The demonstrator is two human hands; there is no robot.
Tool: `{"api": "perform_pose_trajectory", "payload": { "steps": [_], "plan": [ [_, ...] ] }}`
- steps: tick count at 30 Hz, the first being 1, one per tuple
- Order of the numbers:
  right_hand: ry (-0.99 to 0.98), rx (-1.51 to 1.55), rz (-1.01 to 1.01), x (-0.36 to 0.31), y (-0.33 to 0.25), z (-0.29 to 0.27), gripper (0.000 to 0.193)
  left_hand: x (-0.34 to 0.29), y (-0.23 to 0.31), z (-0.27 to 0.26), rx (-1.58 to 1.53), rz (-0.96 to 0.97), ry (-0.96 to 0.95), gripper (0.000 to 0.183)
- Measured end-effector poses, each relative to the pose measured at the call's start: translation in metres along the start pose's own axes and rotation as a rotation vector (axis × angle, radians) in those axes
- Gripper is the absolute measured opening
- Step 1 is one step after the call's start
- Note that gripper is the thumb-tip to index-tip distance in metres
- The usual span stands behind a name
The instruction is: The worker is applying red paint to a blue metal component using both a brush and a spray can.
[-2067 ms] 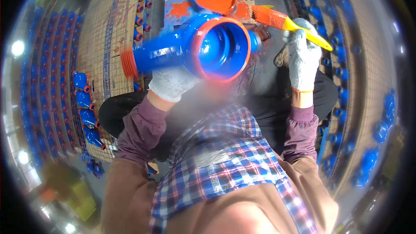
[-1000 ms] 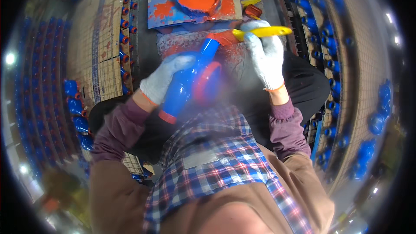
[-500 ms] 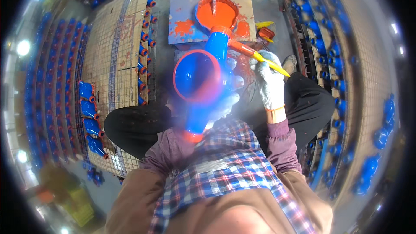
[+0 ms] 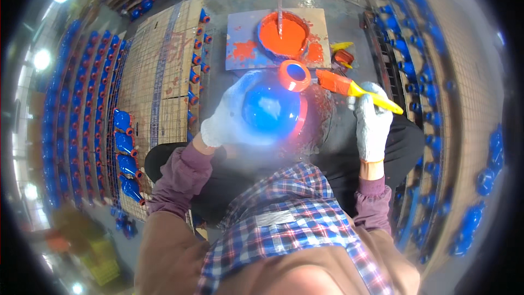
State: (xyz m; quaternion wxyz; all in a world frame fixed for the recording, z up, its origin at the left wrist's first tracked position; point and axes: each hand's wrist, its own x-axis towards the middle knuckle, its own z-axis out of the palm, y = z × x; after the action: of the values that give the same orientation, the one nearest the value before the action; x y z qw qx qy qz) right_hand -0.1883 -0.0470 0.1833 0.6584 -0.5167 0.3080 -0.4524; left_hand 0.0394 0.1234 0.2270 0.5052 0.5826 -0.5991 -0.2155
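My left hand, in a white knit glove, grips a glossy blue pipe fitting from its left side. An orange-red ring rims the fitting's open end, which faces up; part of its body is blurred. My right hand, gloved the same way, holds a paintbrush by its yellow handle. Its bristles, coated in orange-red, point left, close to the fitting's rim with a small gap visible. Beyond both hands is a round bowl of orange-red paint, with a stick standing in it.
The bowl sits on a paint-spattered board. A small red-and-yellow item lies right of it. Wire-mesh racking at left carries blue fittings with red rims. More blue fittings line the right-hand rack.
The fitting has turned, so its large opening no longer faces up and a smaller rimmed end shows beside the brush. My left hand shifted left; my right hand moved right and nearer me with the brush.
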Motion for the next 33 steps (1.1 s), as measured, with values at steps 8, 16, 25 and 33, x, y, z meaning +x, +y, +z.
{"api": "perform_pose_trajectory", "payload": {
  "steps": [8, 16, 25, 33],
  "plan": [
    [-0.072, -0.655, -0.251, 0.036, -0.016, 0.002, 0.033, 0.013, -0.001, 0.008, 1.033, 0.306, -0.244, 0.063],
    [-0.352, -0.879, -0.258, 0.060, 0.042, 0.011, 0.023, 0.015, -0.017, 0.016, 1.266, 0.580, -0.359, 0.047],
    [-0.249, -0.829, -0.581, 0.011, 0.018, 0.026, 0.015, 0.022, -0.012, 0.023, 1.219, 0.367, -0.488, 0.053],
    [-0.321, -0.932, -0.799, -0.026, 0.021, 0.025, 0.020, 0.025, -0.032, 0.015, 0.932, -0.155, -0.501, 0.068]
  ]
}}
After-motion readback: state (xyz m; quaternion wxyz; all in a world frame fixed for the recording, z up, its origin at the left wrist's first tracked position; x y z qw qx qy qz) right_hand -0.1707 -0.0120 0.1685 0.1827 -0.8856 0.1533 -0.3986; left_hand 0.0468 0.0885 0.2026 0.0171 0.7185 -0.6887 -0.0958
